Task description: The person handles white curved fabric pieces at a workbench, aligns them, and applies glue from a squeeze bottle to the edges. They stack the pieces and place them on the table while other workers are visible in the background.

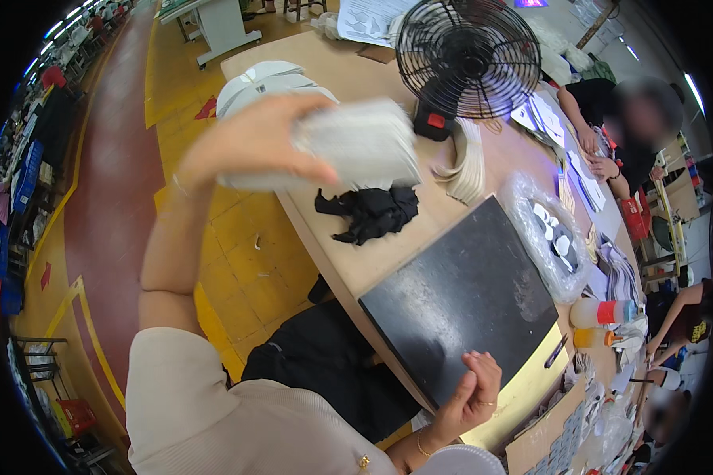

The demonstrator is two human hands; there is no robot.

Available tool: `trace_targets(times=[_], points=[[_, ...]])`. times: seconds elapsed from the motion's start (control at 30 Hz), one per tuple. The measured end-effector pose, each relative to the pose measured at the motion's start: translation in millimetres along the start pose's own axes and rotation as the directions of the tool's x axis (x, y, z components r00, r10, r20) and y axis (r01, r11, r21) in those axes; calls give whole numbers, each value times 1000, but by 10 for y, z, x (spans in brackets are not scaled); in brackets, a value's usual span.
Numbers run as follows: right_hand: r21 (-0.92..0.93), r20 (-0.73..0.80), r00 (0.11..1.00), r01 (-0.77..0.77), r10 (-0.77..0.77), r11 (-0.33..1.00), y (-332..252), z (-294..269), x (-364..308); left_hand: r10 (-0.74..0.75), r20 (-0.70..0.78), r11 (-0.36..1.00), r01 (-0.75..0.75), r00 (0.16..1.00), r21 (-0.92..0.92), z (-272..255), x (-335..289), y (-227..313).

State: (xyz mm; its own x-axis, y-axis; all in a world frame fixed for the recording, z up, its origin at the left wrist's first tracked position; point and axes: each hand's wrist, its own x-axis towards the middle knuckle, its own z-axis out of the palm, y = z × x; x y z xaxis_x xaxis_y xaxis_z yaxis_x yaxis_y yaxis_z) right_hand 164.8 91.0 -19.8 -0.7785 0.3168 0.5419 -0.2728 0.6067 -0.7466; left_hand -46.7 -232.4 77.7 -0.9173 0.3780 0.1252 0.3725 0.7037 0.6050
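Note:
My left hand [253, 142] is raised over the table's left edge, its fingers and thumb closed round a thick stack of white pieces [360, 142]. Motion blurs both the hand and the stack. Just below the stack lies a crumpled black cloth [372, 214]. My right hand [471, 392] is at the near edge of a black mat [467, 293], fingers loosely bent and thumb apart, with nothing visible in it. Partly hidden behind my left hand, more white pieces [265, 77] lie on the table.
A black fan [469, 59] stands at the table's back, beside a curved row of pale strips [469, 162]. Right of the mat are a clear plastic bag [543, 237] with white pieces, bottles [602, 312] and a pen [556, 351]. Another person [634, 127] works across the table.

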Motion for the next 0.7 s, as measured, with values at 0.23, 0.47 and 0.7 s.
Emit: trace_targets(times=[0.23, 0.47, 0.7], points=[[-108, 273, 962, 27, 4, 994, 2, 414, 46, -261, -289, 893, 344, 921, 289, -1091, 588, -1792], [-281, 326, 944, 36, 60, 959, 168, 652, -10, -340, -356, 826, 457, 871, 329, -1330, 1372, -3098], [-336, 270, 953, -43, 140, 941, 210, 726, -71, -400, -240, 831, 460, 885, 314, -1085, 1603, -3921]])
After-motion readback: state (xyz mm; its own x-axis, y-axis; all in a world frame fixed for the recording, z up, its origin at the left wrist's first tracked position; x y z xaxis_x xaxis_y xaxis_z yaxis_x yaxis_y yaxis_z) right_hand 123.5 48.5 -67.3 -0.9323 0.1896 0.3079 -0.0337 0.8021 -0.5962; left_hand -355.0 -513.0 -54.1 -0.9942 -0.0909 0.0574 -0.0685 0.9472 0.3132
